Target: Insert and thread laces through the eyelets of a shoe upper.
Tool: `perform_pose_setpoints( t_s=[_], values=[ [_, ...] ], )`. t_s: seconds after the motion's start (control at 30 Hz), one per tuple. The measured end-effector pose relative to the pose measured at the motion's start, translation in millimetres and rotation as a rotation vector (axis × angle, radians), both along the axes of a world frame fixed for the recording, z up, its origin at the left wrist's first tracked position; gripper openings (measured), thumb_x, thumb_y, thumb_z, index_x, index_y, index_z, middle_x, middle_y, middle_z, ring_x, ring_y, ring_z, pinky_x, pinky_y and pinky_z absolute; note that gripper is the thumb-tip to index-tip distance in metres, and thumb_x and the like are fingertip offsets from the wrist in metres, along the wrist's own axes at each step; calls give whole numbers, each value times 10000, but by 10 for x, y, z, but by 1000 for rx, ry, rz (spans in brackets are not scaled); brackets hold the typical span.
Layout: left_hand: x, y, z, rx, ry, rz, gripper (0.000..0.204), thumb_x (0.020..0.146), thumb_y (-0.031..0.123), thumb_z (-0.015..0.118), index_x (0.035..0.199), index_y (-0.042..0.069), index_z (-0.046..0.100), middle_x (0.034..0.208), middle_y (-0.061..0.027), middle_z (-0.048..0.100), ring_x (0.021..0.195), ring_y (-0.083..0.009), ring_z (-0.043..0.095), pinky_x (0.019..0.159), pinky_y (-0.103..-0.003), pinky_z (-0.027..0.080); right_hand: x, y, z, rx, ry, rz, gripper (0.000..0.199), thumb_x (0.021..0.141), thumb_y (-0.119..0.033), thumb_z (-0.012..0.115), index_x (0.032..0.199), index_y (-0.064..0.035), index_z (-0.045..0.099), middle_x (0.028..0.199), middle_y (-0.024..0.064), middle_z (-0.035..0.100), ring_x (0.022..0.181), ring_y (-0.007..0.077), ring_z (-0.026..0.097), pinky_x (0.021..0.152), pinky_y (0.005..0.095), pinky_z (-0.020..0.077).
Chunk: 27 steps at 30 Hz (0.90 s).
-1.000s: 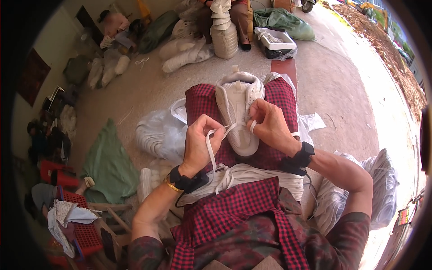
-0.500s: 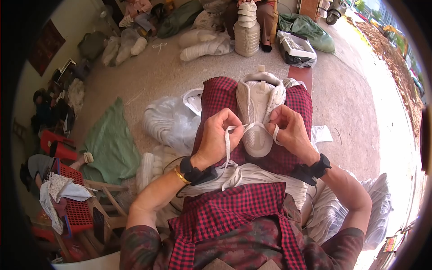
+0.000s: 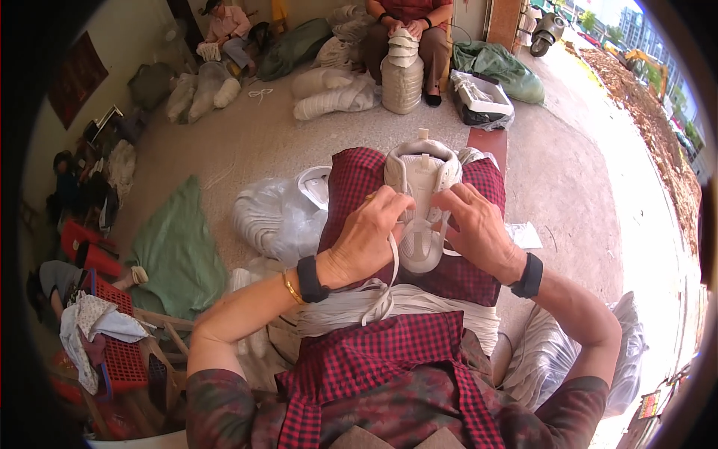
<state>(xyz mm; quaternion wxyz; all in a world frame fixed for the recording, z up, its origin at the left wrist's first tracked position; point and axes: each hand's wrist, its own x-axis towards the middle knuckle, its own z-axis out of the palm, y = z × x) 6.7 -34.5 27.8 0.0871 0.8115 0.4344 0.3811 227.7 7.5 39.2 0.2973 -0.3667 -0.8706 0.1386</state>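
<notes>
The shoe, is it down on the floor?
No, the shoe is up on the person's checked lap, between the left hand and the right hand.

Tightest spot's right over the sneaker (image 3: 423, 247): the left hand (image 3: 366, 228) and right hand (image 3: 480, 233) crowd both sides, leaving a skinny gap above the tongue (image 3: 419, 179). Coming in from the far end, over the collar (image 3: 423, 147), looks open. From the near side you'd snag on the dangling lace (image 3: 395, 266) and the lace bundle (image 3: 430, 301). Stuffed plastic bag (image 3: 295, 228) blocks low on the left; way more room over the concrete floor (image 3: 572, 176) off to the right.
</notes>
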Motion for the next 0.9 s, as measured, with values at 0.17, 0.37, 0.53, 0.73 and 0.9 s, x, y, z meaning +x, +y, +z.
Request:
perform_pose_setpoints(
  t_s=[0.17,0.37,0.53,0.73,0.9],
  values=[
    [-78,216,153,109,358,-180,307,756,-28,673,1053,14,605,1142,-150,492,980,-325,614,805,-432,546,-60,193,123,609,-410,239,406,714,-120,735,1098,-45,628,1107,69,557,1122,247,496,879,377,468],
    [-158,350,355,-4,640,-238,300,724,95,750,994,63,624,1029,-107,498,872,-304,563,783,-427,472,53,302,169,479,-562,339,260,739,-193,754,966,-75,708,1027,25,586,1087,225,487,869,357,431],
    [-210,534,371,-88,605,-351,163,749,132,769,871,78,675,953,-66,505,915,-245,557,792,-423,387,91,389,302,241,-537,403,307,636,-211,889,914,-135,783,938,-2,611,1026,207,494,876,424,375],
    [-309,592,297,-38,436,-431,181,739,139,781,853,72,658,935,-54,533,877,-257,560,772,-402,410,43,466,326,158,-459,440,248,623,-165,876,843,-111,776,866,-27,614,1008,205,492,843,432,346],
    [-314,527,106,59,323,-370,162,748,92,759,857,59,644,971,-76,566,862,-310,604,790,-421,487,7,347,233,237,-472,333,153,649,-111,815,790,-106,758,875,-30,619,993,208,489,834,431,343]
  ],
)
